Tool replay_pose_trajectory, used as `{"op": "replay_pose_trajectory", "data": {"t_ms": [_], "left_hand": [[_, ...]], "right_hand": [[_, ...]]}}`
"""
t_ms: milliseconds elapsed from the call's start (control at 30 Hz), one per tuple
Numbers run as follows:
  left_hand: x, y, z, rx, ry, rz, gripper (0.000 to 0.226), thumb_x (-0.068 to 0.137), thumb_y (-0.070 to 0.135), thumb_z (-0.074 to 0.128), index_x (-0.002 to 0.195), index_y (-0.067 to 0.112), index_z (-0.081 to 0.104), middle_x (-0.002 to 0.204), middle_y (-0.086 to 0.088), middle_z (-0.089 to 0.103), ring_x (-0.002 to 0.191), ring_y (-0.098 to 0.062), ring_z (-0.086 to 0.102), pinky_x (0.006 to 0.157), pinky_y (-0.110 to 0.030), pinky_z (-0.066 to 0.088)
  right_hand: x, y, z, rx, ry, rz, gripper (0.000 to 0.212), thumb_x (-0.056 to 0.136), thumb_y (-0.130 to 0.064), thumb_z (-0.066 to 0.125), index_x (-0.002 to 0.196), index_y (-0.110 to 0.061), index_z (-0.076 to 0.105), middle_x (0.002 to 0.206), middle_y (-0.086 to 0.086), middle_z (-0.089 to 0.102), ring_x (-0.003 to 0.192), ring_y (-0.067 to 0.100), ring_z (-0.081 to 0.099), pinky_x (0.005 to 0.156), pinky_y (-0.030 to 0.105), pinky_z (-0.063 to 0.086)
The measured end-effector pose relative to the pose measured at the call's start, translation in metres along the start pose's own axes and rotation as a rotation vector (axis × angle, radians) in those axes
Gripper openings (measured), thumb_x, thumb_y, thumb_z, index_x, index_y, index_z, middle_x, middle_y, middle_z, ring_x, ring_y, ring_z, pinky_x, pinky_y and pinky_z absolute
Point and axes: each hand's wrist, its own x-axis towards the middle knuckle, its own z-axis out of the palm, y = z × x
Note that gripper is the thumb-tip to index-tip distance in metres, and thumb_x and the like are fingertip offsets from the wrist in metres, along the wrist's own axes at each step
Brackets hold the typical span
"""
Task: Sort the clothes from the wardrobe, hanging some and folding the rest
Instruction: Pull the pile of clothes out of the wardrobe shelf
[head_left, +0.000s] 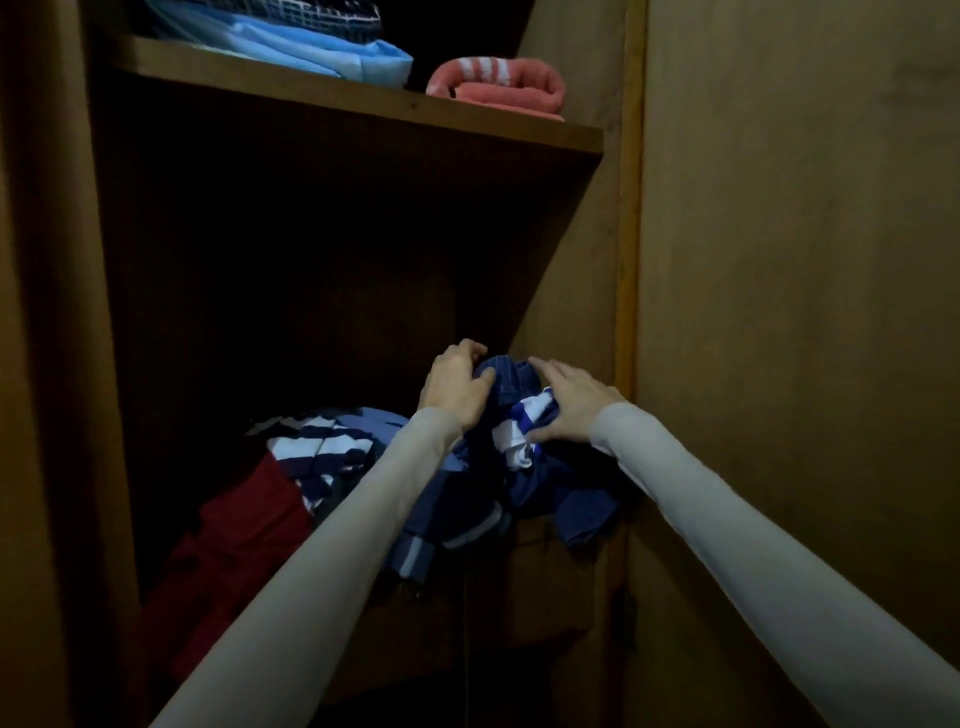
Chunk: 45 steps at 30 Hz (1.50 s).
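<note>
Both hands' grip (fingertips hidden) bunches blue clothes (511, 415).

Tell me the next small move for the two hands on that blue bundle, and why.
Probably draw the blue striped bundle straight out of the wardrobe toward the body. The left hand and right hand already grip it from both sides, and its loose ends hang over the lower shelf's front edge beside the dark red garment, so it seems free to lift for sorting.
</note>
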Motion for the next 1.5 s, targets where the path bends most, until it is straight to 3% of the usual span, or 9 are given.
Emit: {"op": "replay_pose_trajectory", "data": {"t_ms": [200, 367, 667, 800, 967, 1067, 1167, 1300, 1500], "left_hand": [[0.039, -0.015, 0.039, 0.128, -0.166, -0.084, 0.065, 0.092, 0.042, 0.052, 0.148, 0.031, 0.02, 0.148, -0.008, 0.033, 0.133, -0.031, 0.03, 0.107, -0.045, 0.03], [0.049, -0.033, 0.051, 0.156, -0.145, -0.052, 0.041, 0.087, 0.03, 0.061, 0.123, 0.017, 0.045, 0.125, -0.012, 0.054, 0.113, -0.031, 0.052, 0.092, -0.039, 0.042], [0.03, -0.056, 0.002, 0.001, 0.13, -0.07, 0.04, 0.091, 0.005, 0.05, 0.129, 0.017, 0.043, 0.12, -0.018, 0.049, 0.108, -0.033, 0.052, 0.093, -0.039, 0.04], [0.021, -0.059, -0.03, -0.065, 0.277, 0.018, 0.022, 0.089, 0.008, 0.048, 0.109, 0.013, 0.056, 0.107, -0.014, 0.053, 0.097, -0.028, 0.051, 0.077, -0.024, 0.031], [-0.003, -0.047, -0.047, 0.279, 0.108, 0.082, 0.032, 0.083, 0.022, 0.051, 0.114, 0.029, 0.057, 0.107, -0.011, 0.064, 0.096, -0.033, 0.058, 0.076, -0.032, 0.039], [-0.01, -0.046, -0.036, 0.487, -0.09, 0.071, 0.039, 0.085, 0.033, 0.05, 0.124, 0.032, 0.05, 0.119, -0.012, 0.058, 0.107, -0.034, 0.054, 0.082, -0.034, 0.039], [-0.004, -0.04, -0.024, 0.478, -0.176, -0.035, 0.05, 0.087, 0.06, 0.046, 0.125, 0.028, 0.043, 0.125, -0.012, 0.048, 0.111, -0.036, 0.05, 0.084, -0.037, 0.037], [-0.003, -0.04, -0.018, 0.662, -0.308, -0.04, 0.071, 0.09, 0.057, 0.046, 0.147, 0.036, 0.011, 0.13, -0.015, 0.05, 0.114, -0.036, 0.053, 0.088, -0.038, 0.043], [-0.028, -0.048, -0.006, 0.71, 0.0, 0.163, 0.034, 0.1, 0.029, 0.039, 0.133, 0.02, 0.039, 0.106, -0.01, 0.062, 0.093, -0.033, 0.062, 0.063, -0.035, 0.036]], "right_hand": [[0.028, 0.01, 0.033, -0.009, -0.195, 0.085, 0.124, 0.062, -0.051, 0.08, 0.15, -0.024, -0.003, 0.157, 0.004, 0.007, 0.143, 0.027, 0.016, 0.113, 0.045, 0.025], [0.018, 0.013, 0.045, -0.051, -0.055, 0.094, 0.099, 0.067, -0.053, 0.076, 0.144, -0.019, 0.024, 0.143, 0.01, 0.032, 0.131, 0.031, 0.034, 0.102, 0.041, 0.038], [0.003, 0.01, 0.063, -0.026, 0.291, 0.038, 0.048, 0.085, -0.02, 0.065, 0.127, -0.012, 0.044, 0.119, 0.014, 0.045, 0.111, 0.031, 0.049, 0.085, 0.037, 0.046], [0.003, 0.01, 0.053, 0.134, 0.479, 0.056, 0.044, 0.079, -0.006, 0.068, 0.12, -0.009, 0.052, 0.111, 0.016, 0.046, 0.106, 0.034, 0.05, 0.087, 0.039, 0.046], [-0.014, 0.008, 0.034, 0.211, -0.186, 0.031, 0.074, 0.076, -0.036, 0.075, 0.138, -0.032, 0.033, 0.146, 0.007, 0.022, 0.135, 0.031, 0.018, 0.111, 0.04, 0.022], [-0.025, 0.006, 0.038, 0.491, -0.314, 0.098, 0.078, 0.067, -0.068, 0.061, 0.135, -0.048, 0.028, 0.156, -0.001, 0.002, 0.143, 0.025, 0.006, 0.116, 0.043, 0.013], [-0.021, 0.001, 0.061, 0.399, -0.112, 0.314, 0.069, 0.076, -0.079, 0.036, 0.138, -0.054, 0.02, 0.157, -0.001, -0.002, 0.139, 0.034, 0.023, 0.111, 0.044, 0.025], [-0.02, -0.018, 0.097, -0.005, 0.169, 0.394, 0.057, 0.095, -0.053, 0.036, 0.146, -0.039, 0.016, 0.146, 0.019, 0.028, 0.126, 0.038, 0.037, 0.101, 0.046, 0.032], [-0.031, -0.023, 0.106, 0.01, 0.47, 0.265, 0.047, 0.091, -0.01, 0.053, 0.137, -0.018, 0.043, 0.113, 0.022, 0.051, 0.092, 0.037, 0.059, 0.064, 0.035, 0.041]]}}
